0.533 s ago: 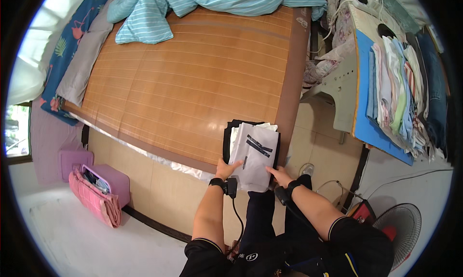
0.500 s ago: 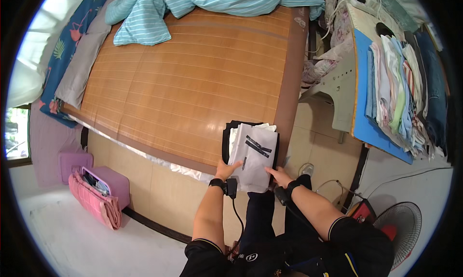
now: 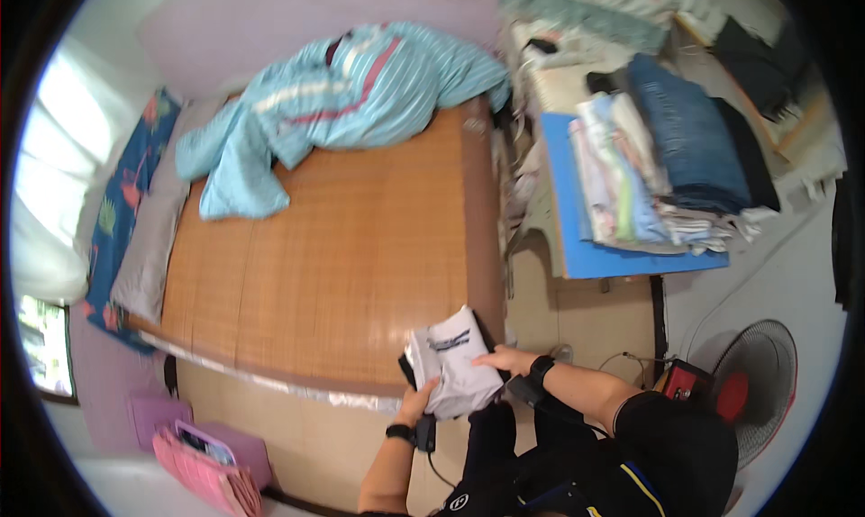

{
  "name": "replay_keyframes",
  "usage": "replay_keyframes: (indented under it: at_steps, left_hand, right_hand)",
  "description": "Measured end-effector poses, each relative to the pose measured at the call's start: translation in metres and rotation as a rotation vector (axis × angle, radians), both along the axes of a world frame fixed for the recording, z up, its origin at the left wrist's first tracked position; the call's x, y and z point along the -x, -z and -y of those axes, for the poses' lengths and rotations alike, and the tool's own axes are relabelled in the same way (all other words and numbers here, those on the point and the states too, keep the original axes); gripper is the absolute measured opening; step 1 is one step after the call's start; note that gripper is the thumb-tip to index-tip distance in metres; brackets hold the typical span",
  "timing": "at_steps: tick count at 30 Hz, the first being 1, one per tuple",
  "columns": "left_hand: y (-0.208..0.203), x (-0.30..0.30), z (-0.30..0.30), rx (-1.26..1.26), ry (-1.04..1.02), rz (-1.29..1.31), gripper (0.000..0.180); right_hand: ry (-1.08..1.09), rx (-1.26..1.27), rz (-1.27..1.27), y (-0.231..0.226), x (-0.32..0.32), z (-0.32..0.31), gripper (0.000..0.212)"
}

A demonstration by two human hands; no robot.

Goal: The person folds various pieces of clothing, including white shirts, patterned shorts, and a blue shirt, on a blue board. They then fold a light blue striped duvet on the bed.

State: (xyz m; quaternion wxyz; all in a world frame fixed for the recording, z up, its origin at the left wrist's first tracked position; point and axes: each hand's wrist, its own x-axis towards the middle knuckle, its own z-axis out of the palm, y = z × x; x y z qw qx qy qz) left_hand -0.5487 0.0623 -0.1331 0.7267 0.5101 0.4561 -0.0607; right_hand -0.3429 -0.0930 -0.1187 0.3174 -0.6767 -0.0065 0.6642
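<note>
A stack of folded clothes point(image 3: 458, 373) is at the bed's near right corner, its lower part overhanging the edge. On top is a folded white shirt with dark striped marks; black cloth shows under its sides. My left hand point(image 3: 415, 403) grips the stack's lower left side, thumb on top and fingers hidden beneath. At the right side my right hand point(image 3: 506, 361) also holds it, thumb over the white shirt. Whether the stack still touches the bed cannot be made out. Both wrists wear black straps with small devices.
A brown mat point(image 3: 333, 256) covers the bed, with a blue striped quilt point(image 3: 378, 103) at its far end. Right of it, a blue-topped table point(image 3: 577, 260) bears folded clothes and jeans point(image 3: 689, 139). A fan point(image 3: 761, 395) stands right; a purple bin point(image 3: 248, 449) stands lower left.
My view has swung up and to the right. The stack has turned slightly and its near end looks more tilted. My right hand has moved farther up its right side.
</note>
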Motion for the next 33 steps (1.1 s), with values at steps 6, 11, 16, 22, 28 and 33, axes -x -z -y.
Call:
replay_keyframes:
  at_steps: [6,11,16,22,28,33]
  left_hand:
    - [-0.118,-0.054,-0.018,-0.011,-0.021,0.029,0.056]
    - [-0.238,-0.149,-0.019,-0.290,-0.077,0.476,0.046]
    - [-0.381,-0.269,0.017,-0.460,0.067,0.914,0.049]
    - [-0.478,-0.394,0.111,-0.467,0.185,1.069,0.047]
    - [-0.409,-0.462,0.179,-0.809,0.361,0.550,0.069]
    - [-0.372,-0.489,0.171,-0.875,0.373,0.616,0.074]
  right_hand:
    - [0.068,-0.097,0.292,-0.123,-0.034,-0.022,0.074]
    - [0.255,-0.745,0.494,-0.260,-0.107,-0.004,0.052]
    - [0.356,-0.819,1.065,-0.411,-0.195,0.062,0.051]
    - [0.575,-1.076,1.049,-0.495,-0.285,0.178,0.043]
    - [0.690,-0.547,1.120,-0.403,-0.343,0.244,0.066]
    - [0.697,-0.478,1.198,-0.352,-0.371,0.256,0.081]
